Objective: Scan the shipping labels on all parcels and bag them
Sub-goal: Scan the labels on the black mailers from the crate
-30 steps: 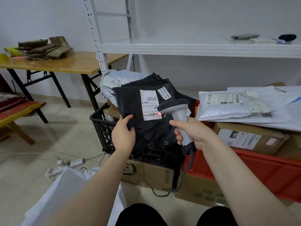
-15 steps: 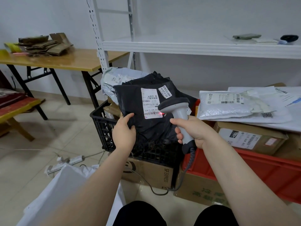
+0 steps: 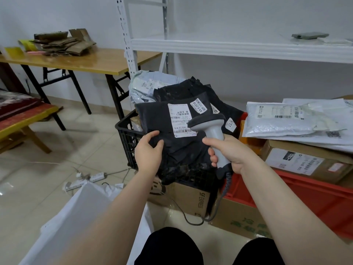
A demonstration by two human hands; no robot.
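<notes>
My left hand (image 3: 149, 150) grips the lower left edge of a black parcel (image 3: 181, 148) that is tilted up over a black crate (image 3: 127, 138). Its white shipping label (image 3: 179, 120) faces me. My right hand (image 3: 229, 152) holds a grey barcode scanner (image 3: 212, 131) by the handle, with the scanner head right next to the label's lower right corner. More black and grey parcels (image 3: 149, 87) lie behind in the crate. A white bag (image 3: 80, 213) stands open at the lower left by my knee.
White mailers (image 3: 282, 121) lie on cardboard boxes (image 3: 305, 161) in a red bin (image 3: 315, 199) at right. An SF Express box (image 3: 191, 199) sits under the crate. Power strips (image 3: 86, 180) lie on the tile floor. A wooden table (image 3: 80, 60) and white shelving (image 3: 229, 48) stand behind.
The red scan light seen on the label earlier is gone now. The parcel and both hands have stayed almost where they were.
</notes>
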